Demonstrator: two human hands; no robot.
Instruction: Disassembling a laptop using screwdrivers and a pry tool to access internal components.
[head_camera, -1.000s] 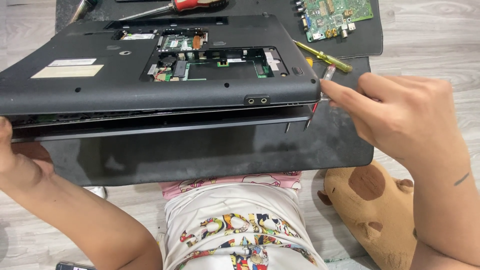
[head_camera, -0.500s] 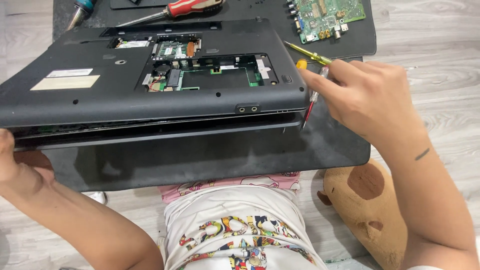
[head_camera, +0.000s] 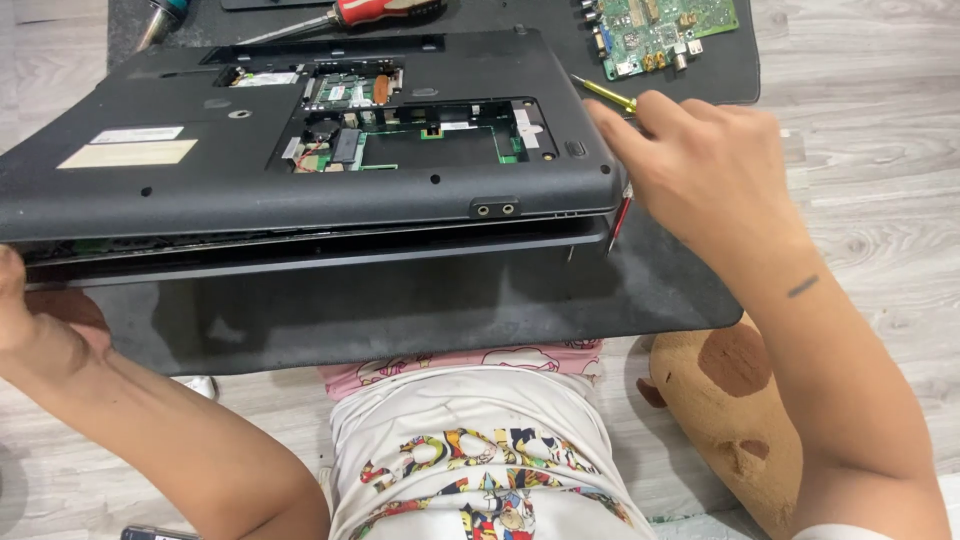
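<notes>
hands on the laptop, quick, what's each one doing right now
Left hand: closed on the left edge of the upturned laptop.
Right hand: closed on a thin red tool at the laptop's right corner seam.

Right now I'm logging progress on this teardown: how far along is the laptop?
Done: the laptop lies bottom up with its service bays uncovered, boards showing. In hand: the right hand works a thin red tool into the case seam at the right corner, while the left hand steadies the left end. Left: the seam gapes along the front only; the bottom shell is still on.
</notes>
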